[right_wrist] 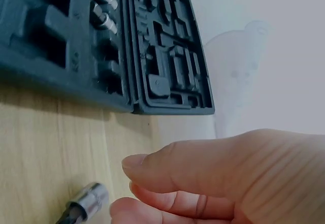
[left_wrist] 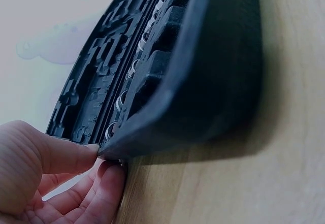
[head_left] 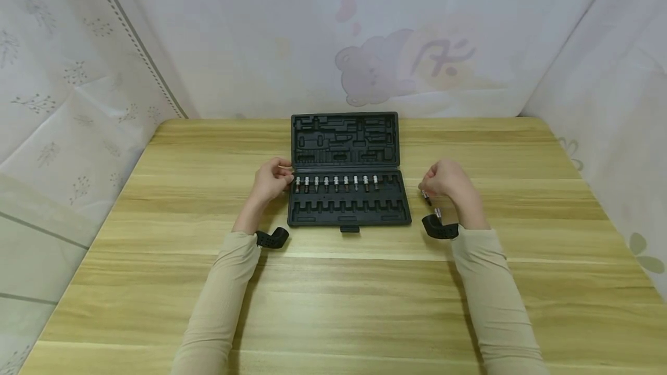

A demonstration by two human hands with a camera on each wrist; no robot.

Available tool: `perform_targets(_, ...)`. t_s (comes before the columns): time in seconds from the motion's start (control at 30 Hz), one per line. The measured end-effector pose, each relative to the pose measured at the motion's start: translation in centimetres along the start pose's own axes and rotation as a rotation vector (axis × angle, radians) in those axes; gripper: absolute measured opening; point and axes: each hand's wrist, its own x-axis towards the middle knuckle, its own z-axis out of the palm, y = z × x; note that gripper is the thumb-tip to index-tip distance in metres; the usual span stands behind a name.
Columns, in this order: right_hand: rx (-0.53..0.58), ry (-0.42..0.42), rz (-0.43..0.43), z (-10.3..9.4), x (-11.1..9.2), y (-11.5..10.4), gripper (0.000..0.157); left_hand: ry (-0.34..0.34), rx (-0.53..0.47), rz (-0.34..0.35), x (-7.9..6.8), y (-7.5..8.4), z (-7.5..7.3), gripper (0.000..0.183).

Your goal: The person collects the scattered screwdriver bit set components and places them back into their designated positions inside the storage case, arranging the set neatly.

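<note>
A black case [head_left: 349, 219] of bit sockets lies unfolded on the table. Several silver-ended bit sockets [head_left: 336, 184] stand in a row in its near half. My left hand [head_left: 271, 179] grips the case's left edge near the hinge, the thumb [left_wrist: 76, 155] on the rim and the fingers low against the side. Right of the case, my right hand [head_left: 445, 178] is beside a loose bit socket [right_wrist: 89, 201] on the table. Its thumb and fingertips look apart from that socket, with nothing seen between them. A second loose bit socket [head_left: 438, 212] is nearer, partly hidden by the wrist mount.
The case lid [head_left: 345, 140], with moulded recesses, leans back at the far side. A black mount [head_left: 273, 238] sits on the left wrist and another [head_left: 439, 228] on the right. Patterned curtains [head_left: 260, 45] hang behind the wooden table [head_left: 339, 305].
</note>
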Motion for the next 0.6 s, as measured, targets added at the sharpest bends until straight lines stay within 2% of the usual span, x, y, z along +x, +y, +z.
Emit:
perform_targets(0.3, -0.034, 0.010, -0.004, 0.20, 0.05, 0.81, 0.019, -0.002, -0.001, 0.006, 0.07, -0.13, -0.01, 0.032)
perform_targets(0.6, -0.005, -0.021, 0.021, 0.38, 0.18, 0.98, 0.019, 0.003, 0.006, 0.016, 0.07, -0.11, -0.01, 0.031)
